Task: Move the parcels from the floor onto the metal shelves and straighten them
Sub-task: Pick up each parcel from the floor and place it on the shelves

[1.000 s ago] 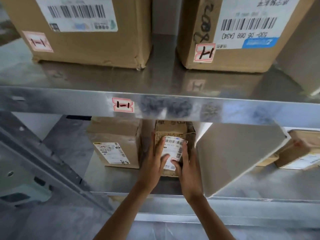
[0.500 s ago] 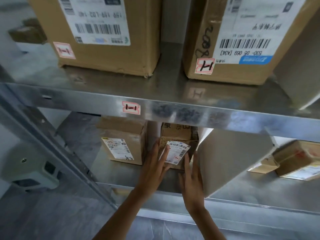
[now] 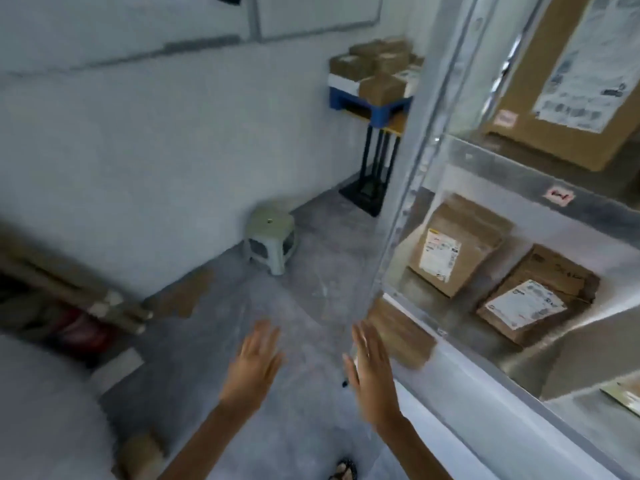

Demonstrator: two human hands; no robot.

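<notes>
Middle level of the metal shelves point(image 3: 415, 150): a labelled parcel point(image 3: 453, 247) stands near the left upright, its white label facing out. Just beside it, to the right and nearer the front edge, a second parcel point(image 3: 535, 299) lies tilted back with its label turned upward. The two are close; contact between them cannot be determined. On the level above, a large parcel point(image 3: 554, 84) with a long white label sits near the front edge. A red tag point(image 3: 558, 196) is stuck on that level's front lip. Label print is too blurred to read.

Left hand point(image 3: 254, 362): fingers straight and spread, holding nothing, in the air over the floor point(image 3: 294, 306). Right hand point(image 3: 370, 365): fingers straight and together, holding nothing, just in front of the shelves' lower corner. Both hands are well apart from the parcels.

Surroundings: a pale green stool point(image 3: 272, 233) stands on the floor against the wall point(image 3: 156, 133). Beyond it, a blue crate point(image 3: 367, 102) stacked with brown boxes point(image 3: 377, 64) rests on a black-legged stand point(image 3: 375, 161). A sandalled foot point(image 3: 343, 471) shows at the bottom edge.
</notes>
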